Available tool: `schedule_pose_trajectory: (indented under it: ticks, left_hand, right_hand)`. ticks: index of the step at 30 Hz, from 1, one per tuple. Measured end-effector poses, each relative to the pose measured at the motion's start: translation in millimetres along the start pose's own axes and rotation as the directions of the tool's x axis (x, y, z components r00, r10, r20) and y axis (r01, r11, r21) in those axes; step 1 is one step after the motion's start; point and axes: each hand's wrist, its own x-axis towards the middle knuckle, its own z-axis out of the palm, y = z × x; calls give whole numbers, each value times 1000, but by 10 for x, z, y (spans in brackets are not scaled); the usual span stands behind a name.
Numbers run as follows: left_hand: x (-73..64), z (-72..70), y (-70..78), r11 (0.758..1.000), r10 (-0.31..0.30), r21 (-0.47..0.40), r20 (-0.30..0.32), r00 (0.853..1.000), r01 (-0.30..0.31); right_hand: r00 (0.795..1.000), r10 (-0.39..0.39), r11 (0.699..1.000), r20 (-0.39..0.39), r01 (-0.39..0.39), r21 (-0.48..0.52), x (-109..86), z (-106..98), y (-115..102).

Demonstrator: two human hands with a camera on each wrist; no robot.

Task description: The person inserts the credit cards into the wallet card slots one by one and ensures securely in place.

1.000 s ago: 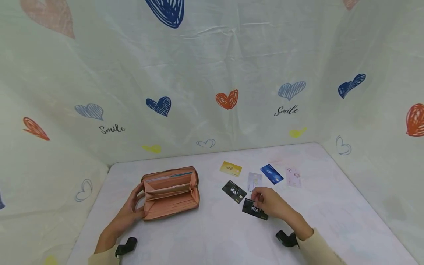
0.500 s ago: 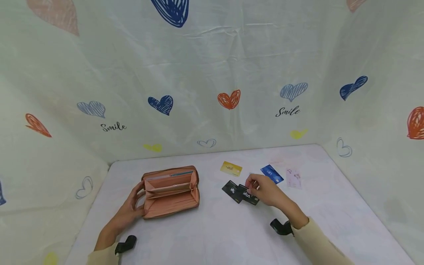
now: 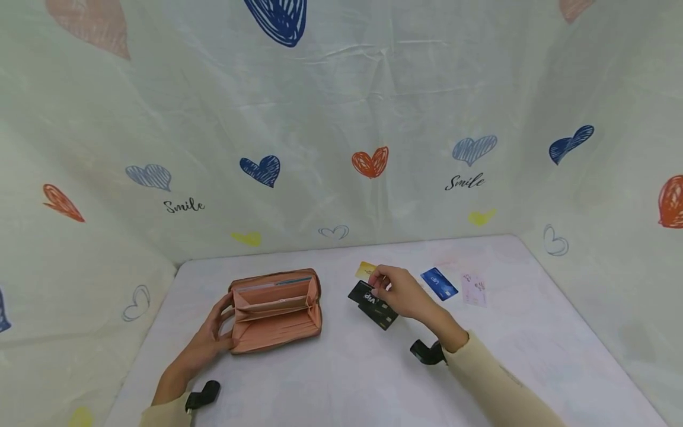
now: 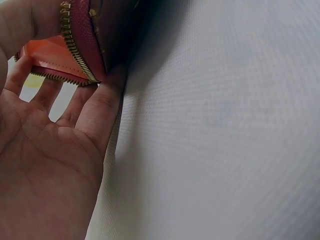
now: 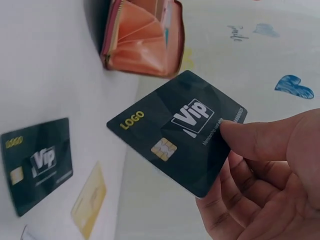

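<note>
An orange-pink zip wallet (image 3: pixel 276 338) lies spread on the left of the table, its pockets facing up, with paper and something blue in the back pocket. My left hand (image 3: pixel 200 350) holds its left end, thumb on the near side and fingers at the far side; the brass zip teeth (image 4: pixel 75 45) run between them in the left wrist view. Between thumb and fingers, my right hand (image 3: pixel 402 293) pinches a black VIP card (image 5: pixel 170 130) by one end, raised off the table. Below it in the head view is a second black VIP card (image 3: pixel 385 320), flat on the table.
A yellow card (image 3: pixel 364 270) lies behind my right hand, partly covered by it. To the right are a blue card (image 3: pixel 440 283) and a pale card with pink print (image 3: pixel 474 289). A sheet with printed hearts (image 3: pixel 370 163) rises behind the table (image 3: pixel 320 391).
My right hand has picked the nearer black card off the table and carried it left, over the other black card. The left hand and wallet stay put.
</note>
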Motion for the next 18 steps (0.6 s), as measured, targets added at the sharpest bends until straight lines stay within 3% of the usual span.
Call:
schedule_pose_trajectory:
  ticks: [4, 11, 18]
  left_hand:
    - [-1, 1, -3, 1000, 12, -1, 0, 1000, -12]
    - [-4, 10, -9, 999, 49, -9, 2, 999, -49]
    - [-2, 10, 6, 1000, 22, -4, -8, 1000, -22]
  right_hand:
    - [997, -70, 997, -16, 70, 28, 113, 66, -117]
    - [994, -99, 991, -34, 102, 88, 338, 229, -313]
    - [989, -145, 983, -32, 147, 107, 544, 417, -502]
